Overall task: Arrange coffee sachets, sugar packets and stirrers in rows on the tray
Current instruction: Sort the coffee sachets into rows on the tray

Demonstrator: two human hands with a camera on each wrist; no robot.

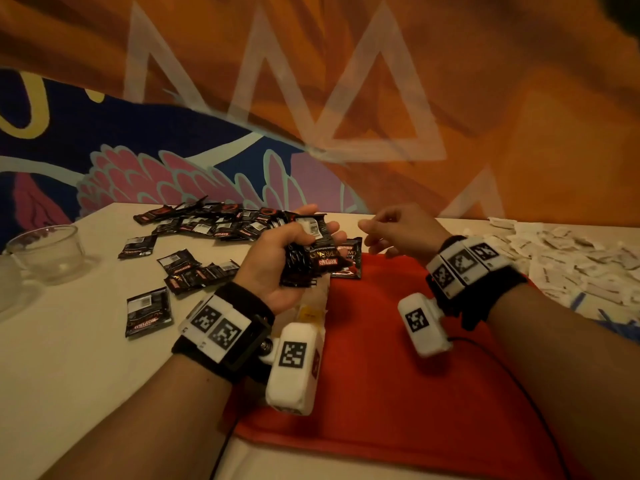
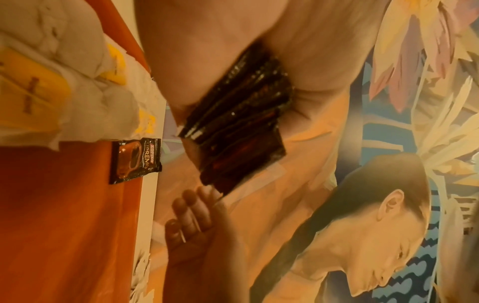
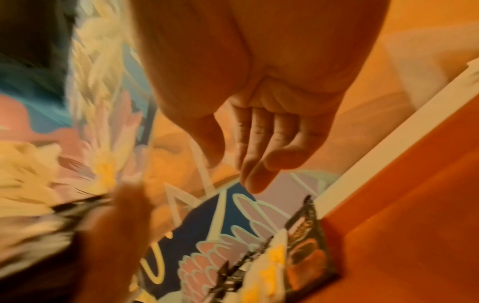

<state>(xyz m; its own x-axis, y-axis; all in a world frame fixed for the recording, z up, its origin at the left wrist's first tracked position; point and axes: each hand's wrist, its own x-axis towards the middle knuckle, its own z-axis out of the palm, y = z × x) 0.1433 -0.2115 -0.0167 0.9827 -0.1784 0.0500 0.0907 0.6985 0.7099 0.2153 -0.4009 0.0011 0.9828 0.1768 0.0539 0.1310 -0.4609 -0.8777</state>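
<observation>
While left hand (image 1: pixel 277 261) grips glossy black sachets (image 1: pixel 308 258), right hand (image 1: pixel 401 230) seems empty.

The left hand (image 1: pixel 277 258) grips a stack of black coffee sachets (image 1: pixel 308 258) just above the far-left corner of the red tray (image 1: pixel 398 358). One sachet (image 1: pixel 348 259) lies flat on that corner. The right hand (image 1: pixel 401 230) hovers above the tray's far edge, fingers (image 1: pixel 369 225) loosely curled, holding nothing. Left of the tray, loose sachets (image 1: pixel 207 220) litter the counter (image 1: pixel 69 358); right of it, white sugar packets (image 1: pixel 571 258).
</observation>
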